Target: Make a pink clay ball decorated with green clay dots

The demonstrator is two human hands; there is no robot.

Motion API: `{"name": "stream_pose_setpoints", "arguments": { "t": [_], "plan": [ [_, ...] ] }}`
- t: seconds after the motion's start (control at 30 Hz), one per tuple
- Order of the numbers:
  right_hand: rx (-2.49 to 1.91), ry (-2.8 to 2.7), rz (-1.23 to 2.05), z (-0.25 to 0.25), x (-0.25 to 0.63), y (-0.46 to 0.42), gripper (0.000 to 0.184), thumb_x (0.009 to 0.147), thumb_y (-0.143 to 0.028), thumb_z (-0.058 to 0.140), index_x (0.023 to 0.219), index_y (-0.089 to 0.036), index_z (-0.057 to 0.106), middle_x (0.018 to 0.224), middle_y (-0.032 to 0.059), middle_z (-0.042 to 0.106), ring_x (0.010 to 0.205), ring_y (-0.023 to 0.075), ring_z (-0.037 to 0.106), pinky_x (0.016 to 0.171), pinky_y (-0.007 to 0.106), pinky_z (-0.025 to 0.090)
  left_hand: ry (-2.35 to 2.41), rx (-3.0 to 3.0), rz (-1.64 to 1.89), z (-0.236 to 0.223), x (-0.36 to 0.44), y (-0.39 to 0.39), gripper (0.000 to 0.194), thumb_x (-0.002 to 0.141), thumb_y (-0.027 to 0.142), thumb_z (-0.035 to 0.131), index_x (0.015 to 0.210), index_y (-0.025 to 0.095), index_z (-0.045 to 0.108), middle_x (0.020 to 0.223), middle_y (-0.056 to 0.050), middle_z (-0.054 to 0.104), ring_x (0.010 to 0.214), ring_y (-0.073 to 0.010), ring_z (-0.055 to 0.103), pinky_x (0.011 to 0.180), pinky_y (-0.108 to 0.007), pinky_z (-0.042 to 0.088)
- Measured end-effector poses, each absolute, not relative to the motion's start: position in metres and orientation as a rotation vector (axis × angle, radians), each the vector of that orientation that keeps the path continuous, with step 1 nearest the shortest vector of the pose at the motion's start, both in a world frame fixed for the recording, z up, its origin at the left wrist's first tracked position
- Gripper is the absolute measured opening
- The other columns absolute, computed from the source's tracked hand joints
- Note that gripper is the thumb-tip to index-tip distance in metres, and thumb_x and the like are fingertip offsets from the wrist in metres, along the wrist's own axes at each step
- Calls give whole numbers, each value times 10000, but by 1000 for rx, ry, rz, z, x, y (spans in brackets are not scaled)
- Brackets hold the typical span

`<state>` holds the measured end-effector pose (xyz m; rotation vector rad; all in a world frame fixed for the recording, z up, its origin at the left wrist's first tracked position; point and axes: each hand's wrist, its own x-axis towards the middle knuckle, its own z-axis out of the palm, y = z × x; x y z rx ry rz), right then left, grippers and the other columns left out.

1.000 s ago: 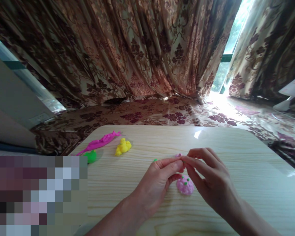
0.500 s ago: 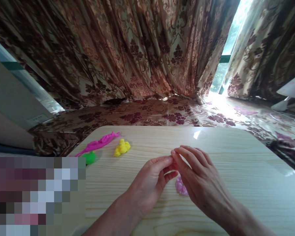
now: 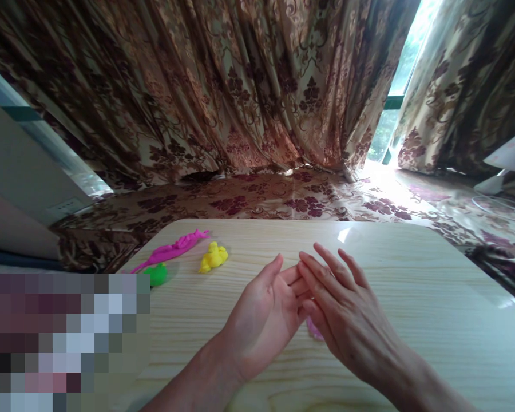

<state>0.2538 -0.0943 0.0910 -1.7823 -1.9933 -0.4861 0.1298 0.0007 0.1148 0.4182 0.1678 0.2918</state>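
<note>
Over the middle of the table, my left hand (image 3: 266, 315) is turned palm up, its thumb raised and its fingers stretched out. My right hand (image 3: 347, 309) lies across the left fingertips, palm down, with its fingers straight and slightly spread. The two hands touch; whether something small sits between them is hidden. Below the right hand, a light pink piece of modelling clay (image 3: 314, 328) rests on the table, mostly covered by that hand. Left of the hands is a lumpy yellow piece of clay (image 3: 213, 257).
A long magenta strip of clay (image 3: 171, 250) and a green lump (image 3: 157, 274) lie on the pale wood-grain table (image 3: 189, 343) at the left. Patterned curtains (image 3: 240, 86) hang behind the table. A white lamp (image 3: 510, 151) stands at the far right. Pixelation covers the lower left corner.
My left hand has gone from a fingertip pinch to an opened palm with the thumb lifted. My right fingers have straightened and flattened over the left fingers, covering more of the pink clay.
</note>
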Motion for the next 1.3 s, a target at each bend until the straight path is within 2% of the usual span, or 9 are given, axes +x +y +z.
{"name": "stream_pose_setpoints", "arguments": {
  "t": [0.1, 0.33, 0.43, 0.53, 0.73, 0.87, 1.0, 1.2, 1.3],
  "plan": [
    [-1782, -1957, -494, 93, 253, -95, 410, 907, -263, 449, 1283, -105, 483, 1392, 74, 439, 1363, 268, 191, 1100, 518, 184, 175, 377, 281, 118, 128, 3, 455, 924, 422, 314, 1046, 82, 592, 995, -111, 597, 863, -147, 545, 800, -254, 383],
    [-1737, -2024, -432, 95, 251, -95, 410, 932, -254, 395, 1327, -154, 436, 1417, 5, 403, 1369, 214, 187, 1123, 479, 146, 152, 306, 296, 118, 125, 5, 423, 928, 398, 319, 1032, 83, 582, 929, -81, 585, 817, -130, 544, 819, -242, 386],
    [-1797, -1942, -470, 95, 251, -95, 400, 929, -265, 401, 1295, -121, 477, 1401, 36, 426, 1369, 234, 185, 1116, 489, 155, 154, 336, 288, 120, 124, 7, 456, 929, 416, 305, 1104, 71, 547, 1040, -120, 571, 893, -163, 539, 873, -291, 374],
    [-1763, -1958, -464, 96, 249, -97, 379, 927, -251, 404, 1276, -142, 501, 1400, 17, 428, 1370, 227, 185, 1121, 475, 153, 171, 351, 343, 123, 123, 9, 489, 930, 418, 301, 1187, 48, 492, 1122, -148, 545, 996, -195, 514, 947, -326, 335],
    [-1783, -1949, -435, 95, 251, -95, 407, 929, -246, 386, 1314, -133, 458, 1416, 32, 402, 1365, 240, 200, 1114, 492, 159, 121, 287, 257, 122, 124, 5, 485, 929, 430, 296, 1147, 60, 521, 1038, -117, 575, 877, -144, 536, 821, -253, 384],
    [-1772, -1930, -446, 94, 251, -96, 404, 925, -242, 391, 1300, -115, 474, 1404, 44, 421, 1366, 240, 196, 1117, 481, 162, 144, 310, 255, 123, 124, 6, 531, 923, 456, 286, 1156, 37, 515, 1075, -146, 562, 933, -173, 530, 865, -278, 368],
    [-1714, -2012, -404, 94, 249, -97, 404, 930, -244, 387, 1316, -143, 456, 1414, 14, 408, 1363, 210, 212, 1128, 452, 158, 135, 283, 285, 122, 124, 6, 502, 930, 434, 291, 1146, 44, 522, 1013, -119, 580, 887, -146, 537, 863, -252, 369],
    [-1793, -1915, -432, 94, 251, -96, 401, 927, -243, 388, 1297, -114, 474, 1390, 49, 441, 1356, 224, 229, 1116, 482, 168, 162, 342, 304, 122, 124, 7, 537, 922, 452, 302, 1255, 53, 439, 1203, -166, 516, 1001, -197, 520, 919, -327, 357],
    [-1730, -1981, -416, 95, 248, -96, 408, 929, -251, 390, 1314, -134, 454, 1410, 23, 413, 1357, 208, 229, 1127, 455, 161, 175, 348, 332, 122, 123, 7, 530, 924, 441, 305, 1262, 52, 433, 1184, -160, 530, 988, -194, 529, 928, -326, 354]
  ]
}}
